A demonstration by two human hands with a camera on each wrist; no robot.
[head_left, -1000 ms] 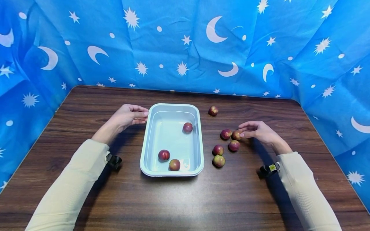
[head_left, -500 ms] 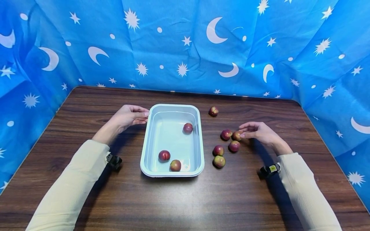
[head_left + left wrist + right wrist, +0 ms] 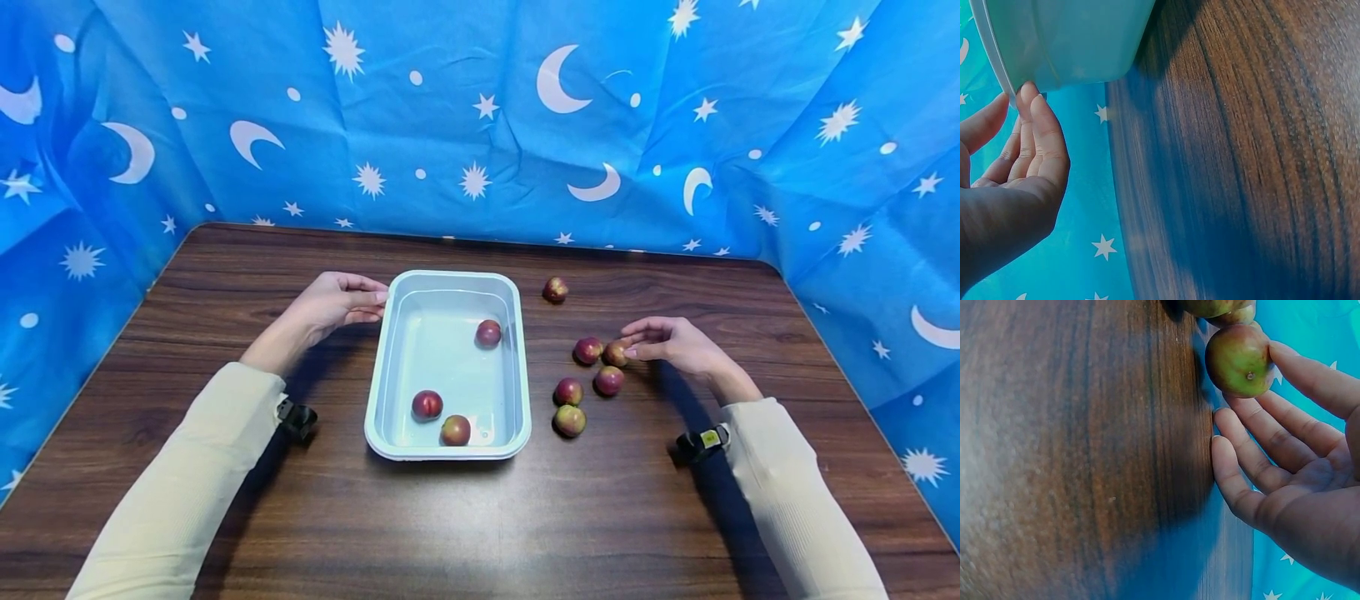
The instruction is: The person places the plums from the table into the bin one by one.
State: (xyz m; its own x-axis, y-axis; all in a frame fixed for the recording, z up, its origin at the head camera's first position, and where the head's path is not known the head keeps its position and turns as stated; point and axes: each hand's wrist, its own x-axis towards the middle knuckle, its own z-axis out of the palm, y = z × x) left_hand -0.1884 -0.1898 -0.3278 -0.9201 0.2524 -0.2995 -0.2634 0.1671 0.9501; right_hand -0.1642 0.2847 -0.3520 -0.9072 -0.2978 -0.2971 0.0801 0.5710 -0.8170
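Note:
A white rectangular tray [image 3: 448,367] stands on the table with three red plums in it, one plum [image 3: 488,333] at the right and two near its front edge. My left hand [image 3: 330,304] pinches the rim at the far left corner of the tray, thumb above and fingertips below, as the left wrist view shows. To the right of the tray, my right hand [image 3: 675,343] has its thumb and fingertips round a reddish plum [image 3: 616,352] on the table. In the right wrist view, a green-red plum [image 3: 1240,360] lies between the thumb and fingers.
Beside the gripped plum are several others, among them a purple plum [image 3: 608,381] and a greenish plum [image 3: 570,421]. A single plum [image 3: 555,289] lies farther back. Behind the brown wooden table [image 3: 480,533] hangs a blue curtain [image 3: 480,125] with moons and stars.
The front right plum in the tray has rolled slightly to the right. Both hands and the tray keep their places.

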